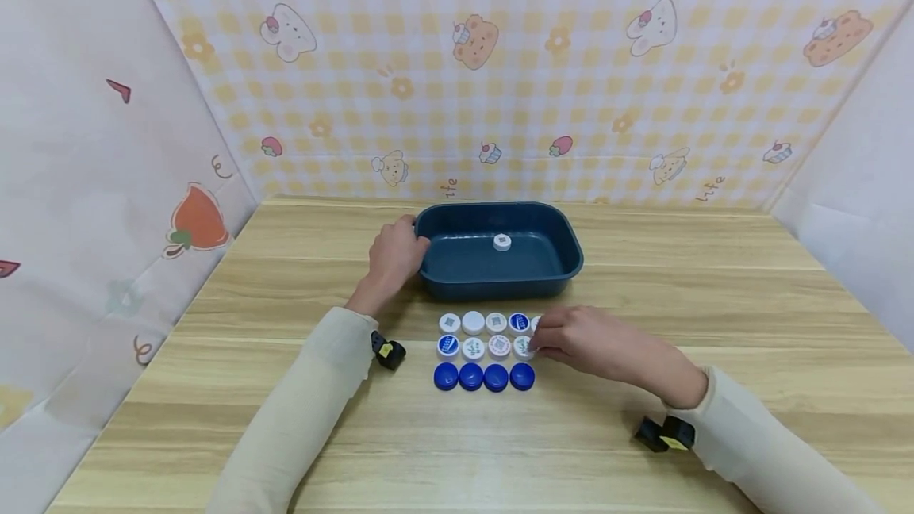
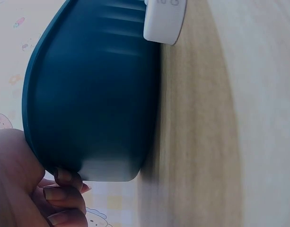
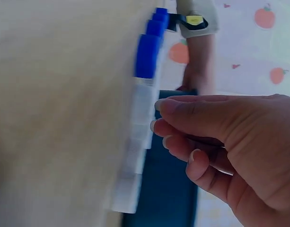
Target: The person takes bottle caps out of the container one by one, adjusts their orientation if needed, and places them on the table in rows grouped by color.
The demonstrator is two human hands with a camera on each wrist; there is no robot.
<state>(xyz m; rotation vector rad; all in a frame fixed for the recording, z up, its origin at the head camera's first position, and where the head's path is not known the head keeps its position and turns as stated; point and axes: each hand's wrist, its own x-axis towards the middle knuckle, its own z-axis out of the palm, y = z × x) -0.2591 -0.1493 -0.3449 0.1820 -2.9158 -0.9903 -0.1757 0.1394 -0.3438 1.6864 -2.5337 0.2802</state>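
Note:
My left hand [image 1: 396,252] grips the left rim of a dark blue plastic basin [image 1: 500,289], thumb over the edge. In the left wrist view its fingers [image 2: 66,198] curl under the rim. One white bottle cap [image 1: 502,241] lies inside the basin. My right hand [image 1: 589,339] hovers at the right end of the cap rows, fingertips right at a white cap with green print [image 1: 523,346] and partly covering another white cap [image 1: 535,322] behind it. In the right wrist view, thumb and fingers are loosely bent, with nothing visible between them.
In front of the basin, bottle caps stand in three rows: plain blue caps [image 1: 496,377] nearest me, white and blue-printed caps [image 1: 473,323] behind. All sit on a wooden table [image 1: 286,300]. A patterned cloth [image 1: 500,101] hangs behind the table.

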